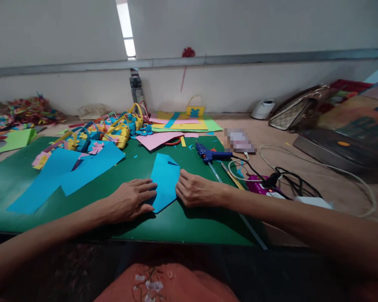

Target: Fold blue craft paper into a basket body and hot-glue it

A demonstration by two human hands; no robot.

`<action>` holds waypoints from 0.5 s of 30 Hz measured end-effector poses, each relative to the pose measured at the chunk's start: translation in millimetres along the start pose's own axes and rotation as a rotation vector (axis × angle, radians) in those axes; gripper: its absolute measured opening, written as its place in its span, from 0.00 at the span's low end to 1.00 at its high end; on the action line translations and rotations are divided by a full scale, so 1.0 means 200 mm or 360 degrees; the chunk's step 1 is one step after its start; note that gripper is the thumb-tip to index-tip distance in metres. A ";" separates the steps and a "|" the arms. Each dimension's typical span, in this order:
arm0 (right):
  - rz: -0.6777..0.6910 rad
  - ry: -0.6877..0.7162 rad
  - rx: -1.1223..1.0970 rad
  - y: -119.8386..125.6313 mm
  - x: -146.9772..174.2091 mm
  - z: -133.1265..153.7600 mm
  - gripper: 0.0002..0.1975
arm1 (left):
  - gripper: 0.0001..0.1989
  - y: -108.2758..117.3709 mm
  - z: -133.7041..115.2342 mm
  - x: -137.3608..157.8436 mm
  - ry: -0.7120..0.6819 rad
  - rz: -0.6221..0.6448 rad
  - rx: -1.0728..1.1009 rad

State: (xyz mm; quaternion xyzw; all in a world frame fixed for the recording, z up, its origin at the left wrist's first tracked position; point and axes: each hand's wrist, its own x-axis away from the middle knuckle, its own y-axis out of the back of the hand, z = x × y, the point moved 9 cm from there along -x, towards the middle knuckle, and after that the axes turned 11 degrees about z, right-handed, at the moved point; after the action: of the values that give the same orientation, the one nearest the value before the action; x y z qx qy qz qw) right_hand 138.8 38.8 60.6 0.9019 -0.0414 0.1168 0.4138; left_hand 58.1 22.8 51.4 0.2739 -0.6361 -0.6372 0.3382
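Note:
A folded piece of blue paper (166, 184) lies on the green mat (126, 224) in front of me. My left hand (132, 199) rests flat against its left edge, with the fingers stretched out over the paper. At the opposite edge, my right hand (192, 188) has its fingers curled and pressed together on the paper's side. Its fingertips are partly hidden behind the hand. To the left are more blue paper pieces (94, 167), spread on the mat.
Small paper baskets (121, 136) cluster behind the blue sheets. A blue glue gun (212, 154) lies right of my hands, near a purple power strip (258, 185) with trailing cables. Pink paper (157, 139) and red-handled scissors (173, 142) lie at the mat's back.

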 end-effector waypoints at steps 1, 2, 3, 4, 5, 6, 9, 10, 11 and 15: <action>-0.0024 -0.0002 -0.0020 0.02 0.00 0.01 0.14 | 0.20 0.00 -0.01 0.00 0.0049 0.0007 -0.0022; -0.0042 -0.0014 -0.0052 0.03 0.00 0.03 0.14 | 0.21 -0.01 -0.01 -0.01 0.0099 0.0006 -0.0056; -0.0049 -0.0042 -0.0099 0.05 -0.01 0.04 0.13 | 0.21 -0.01 -0.02 -0.01 0.0156 -0.0011 -0.0106; -0.0041 -0.0085 -0.0157 0.07 -0.02 0.05 0.13 | 0.21 0.00 -0.03 -0.01 0.0215 -0.0049 -0.0170; -0.0023 -0.0145 -0.0225 0.08 -0.04 0.05 0.12 | 0.21 0.01 -0.03 -0.01 0.0268 -0.0108 -0.0242; 0.0003 -0.0222 -0.0305 0.10 -0.05 0.05 0.11 | 0.20 0.02 -0.04 0.00 0.0309 -0.0167 -0.0313; 0.0092 -0.0456 -0.0513 0.13 -0.09 0.05 0.09 | 0.15 0.03 -0.07 -0.01 0.0295 -0.0186 -0.0428; 0.0111 -0.0492 -0.0562 0.13 -0.10 0.05 0.08 | 0.14 0.01 -0.08 -0.01 0.0255 -0.0133 -0.0420; 0.0121 -0.0505 -0.0602 0.14 -0.11 0.06 0.08 | 0.13 0.00 -0.08 -0.02 0.0221 -0.0076 -0.0396; 0.0046 -0.0456 -0.0675 0.12 -0.13 0.10 0.08 | 0.12 -0.04 -0.06 -0.05 0.0110 -0.0036 -0.0243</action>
State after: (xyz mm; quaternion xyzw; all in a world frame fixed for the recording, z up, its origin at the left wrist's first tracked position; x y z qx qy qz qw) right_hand 112.0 7.4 59.7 0.8015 -0.1360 -0.0177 0.5820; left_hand 72.6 22.9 42.6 0.2764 -0.5705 -0.6777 0.3727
